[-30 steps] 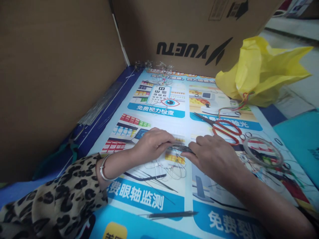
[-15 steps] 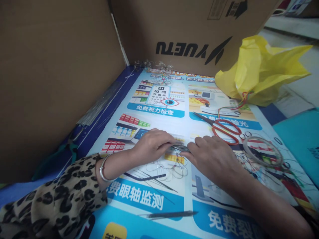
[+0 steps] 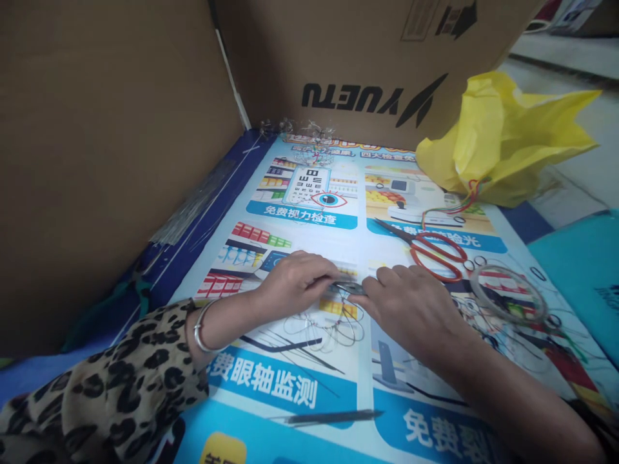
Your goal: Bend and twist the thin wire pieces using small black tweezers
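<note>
left fingers (image 3: 323, 265) pinched together | right fingers (image 3: 384, 277) curled in | both forearms (image 3: 236, 316) angled inward

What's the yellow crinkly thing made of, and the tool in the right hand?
Yellow crinkly thing: thin paper or plastic, perhaps, mostly matt, with stiff-looking creases. Tool in the right hand: probably metal, since its tip looks grey and slightly shiny.
</note>
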### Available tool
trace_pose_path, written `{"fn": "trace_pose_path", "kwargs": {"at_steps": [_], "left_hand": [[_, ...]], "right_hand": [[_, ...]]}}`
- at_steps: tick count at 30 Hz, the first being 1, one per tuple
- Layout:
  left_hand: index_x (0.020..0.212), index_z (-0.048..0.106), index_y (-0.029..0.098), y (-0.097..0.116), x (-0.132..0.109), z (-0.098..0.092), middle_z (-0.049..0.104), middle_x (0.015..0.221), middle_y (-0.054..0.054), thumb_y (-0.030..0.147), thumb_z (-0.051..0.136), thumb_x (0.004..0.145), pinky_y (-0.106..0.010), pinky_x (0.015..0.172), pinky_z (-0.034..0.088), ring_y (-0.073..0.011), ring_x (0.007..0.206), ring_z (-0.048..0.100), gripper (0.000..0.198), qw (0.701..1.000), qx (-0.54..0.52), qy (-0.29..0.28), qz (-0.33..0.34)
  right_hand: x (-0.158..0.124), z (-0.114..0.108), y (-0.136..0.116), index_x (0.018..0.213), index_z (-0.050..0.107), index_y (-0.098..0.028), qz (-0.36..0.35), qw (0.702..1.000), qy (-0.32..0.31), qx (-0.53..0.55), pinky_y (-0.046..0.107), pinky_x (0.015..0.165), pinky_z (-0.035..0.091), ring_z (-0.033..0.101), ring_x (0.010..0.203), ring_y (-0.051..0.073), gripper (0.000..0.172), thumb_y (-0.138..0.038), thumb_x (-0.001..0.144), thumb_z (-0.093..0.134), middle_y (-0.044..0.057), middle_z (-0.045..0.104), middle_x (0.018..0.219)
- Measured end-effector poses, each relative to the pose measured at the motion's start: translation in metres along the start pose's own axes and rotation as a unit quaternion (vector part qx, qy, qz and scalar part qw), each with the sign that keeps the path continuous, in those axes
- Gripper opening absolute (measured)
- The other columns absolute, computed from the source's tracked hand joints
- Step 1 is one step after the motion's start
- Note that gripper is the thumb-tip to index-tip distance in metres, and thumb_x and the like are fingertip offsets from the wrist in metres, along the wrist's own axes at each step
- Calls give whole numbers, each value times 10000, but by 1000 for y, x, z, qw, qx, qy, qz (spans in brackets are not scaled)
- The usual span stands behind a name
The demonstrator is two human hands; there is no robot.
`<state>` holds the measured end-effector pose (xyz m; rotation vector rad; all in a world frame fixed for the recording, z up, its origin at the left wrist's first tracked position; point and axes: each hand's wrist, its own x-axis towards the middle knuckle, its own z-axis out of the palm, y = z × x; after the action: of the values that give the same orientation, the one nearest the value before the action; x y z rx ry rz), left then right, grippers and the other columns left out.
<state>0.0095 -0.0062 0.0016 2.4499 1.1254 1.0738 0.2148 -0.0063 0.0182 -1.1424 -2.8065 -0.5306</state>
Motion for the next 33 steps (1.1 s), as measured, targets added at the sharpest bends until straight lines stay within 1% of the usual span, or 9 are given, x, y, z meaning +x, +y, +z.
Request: {"fn": "trace_pose_path", "kwargs": {"at_steps": [7,10,21,26,33], "left_hand": [[812,612,167,0,0,0,676,743,-4,105,519,778,-244,674,465,-95,690,589,117,1000,-2,-3,-19],[809,610,174,1,0,0,674,744,-4,94,513,771,-250,675,465,-96,685,582,131,999,-1,-16,-37],[805,601,173,1,-1,3,663,751,-3,96,505,760,-229,643,464,-92,682,579,131,998,-17,-17,-58],[799,597,165,1,-1,3,660,752,-7,79,505,750,-217,627,458,-88,673,573,135,998,-28,-19,-57],[803,603,173,2,0,1,671,763,-3,107,495,780,-225,647,467,-92,696,589,130,998,-19,-31,-52]], "right_hand": [[1,-1,-1,677,583,-173,6,1000,10,4,312,598,172,453,625,162,309,-406,852,480,48,554,644],[1,-3,-2,671,586,-175,6,1000,4,5,313,597,171,458,623,164,300,-392,851,485,48,559,641],[1,0,-4,678,582,-169,14,1000,0,-3,315,578,170,462,609,159,289,-391,842,498,53,569,630],[0,-1,-5,687,578,-178,14,1000,-13,-6,320,577,169,472,609,173,256,-360,846,496,54,570,636],[0,1,-5,668,576,-169,7,1000,-1,2,319,565,164,465,584,158,264,-348,845,497,51,573,626]]}}
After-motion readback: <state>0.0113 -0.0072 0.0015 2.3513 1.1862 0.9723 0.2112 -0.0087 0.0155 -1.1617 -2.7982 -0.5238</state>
